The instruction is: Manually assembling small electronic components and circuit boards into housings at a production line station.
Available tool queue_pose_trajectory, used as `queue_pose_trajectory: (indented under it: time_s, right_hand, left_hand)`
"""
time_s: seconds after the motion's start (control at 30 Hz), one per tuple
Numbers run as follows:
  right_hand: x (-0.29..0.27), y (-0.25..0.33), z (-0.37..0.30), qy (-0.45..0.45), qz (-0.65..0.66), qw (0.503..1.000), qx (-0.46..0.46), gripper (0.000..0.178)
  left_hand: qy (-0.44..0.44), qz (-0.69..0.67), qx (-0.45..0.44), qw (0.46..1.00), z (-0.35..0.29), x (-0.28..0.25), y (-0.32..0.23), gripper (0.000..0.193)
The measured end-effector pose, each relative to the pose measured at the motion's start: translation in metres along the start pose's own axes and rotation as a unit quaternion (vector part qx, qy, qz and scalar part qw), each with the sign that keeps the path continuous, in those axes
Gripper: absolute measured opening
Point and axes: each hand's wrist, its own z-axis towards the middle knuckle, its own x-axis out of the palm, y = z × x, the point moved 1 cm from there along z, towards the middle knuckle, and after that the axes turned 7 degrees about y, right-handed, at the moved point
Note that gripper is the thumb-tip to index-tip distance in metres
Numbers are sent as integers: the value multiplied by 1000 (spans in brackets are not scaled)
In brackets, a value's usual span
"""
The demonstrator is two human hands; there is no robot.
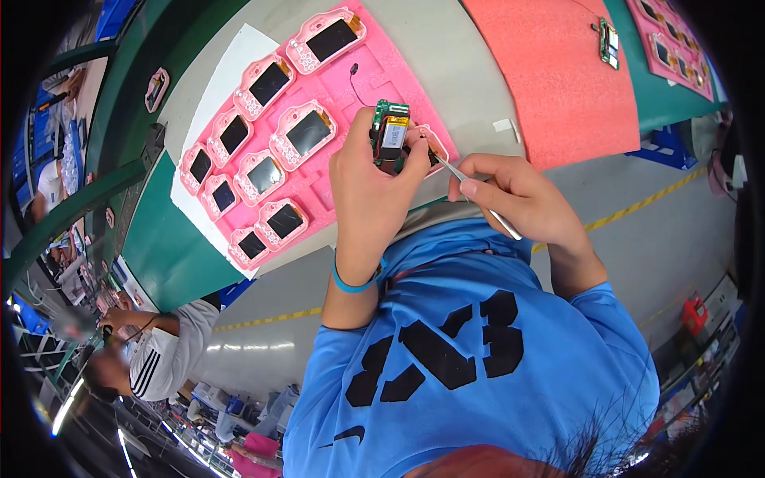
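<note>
My left hand (370, 183) is closed around a small green circuit board (381, 111) with a silver battery (394, 132) on it. A thin dark wire ending in a small black piece (354, 69) runs from the board over the pink foam tray (382, 60). My right hand (518, 193) pinches metal tweezers (498, 219), whose tip reaches toward the board near my left fingertips. Just behind them, a pink handheld console shell (434, 142) lies partly hidden by my hands. Several pink console shells with dark screens, one of them a console (305, 134), rest in the tray.
An orange foam mat (550, 95) to the right bears another circuit board (610, 44). Beyond it is a second pink tray (665, 48) with parts. A green rail (80, 203) crosses at the left. A co-worker (171, 350) sits at lower left.
</note>
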Motion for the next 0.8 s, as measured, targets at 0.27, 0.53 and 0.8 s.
queue_pose_trajectory:
  time_s: [0.27,0.53,0.8]
  right_hand:
    - [5,-4,7,-6,23,1000,-17,24]
    - [11,-15,9,-13,52,998,-42,26]
    - [19,-24,3,-38,87,992,-85,24]
  left_hand:
    - [3,0,7,1000,-2,-2,3,25]
    - [-6,-1,16,1000,-5,-1,5,25]
    - [100,-56,-94,989,-31,-29,-14,24]
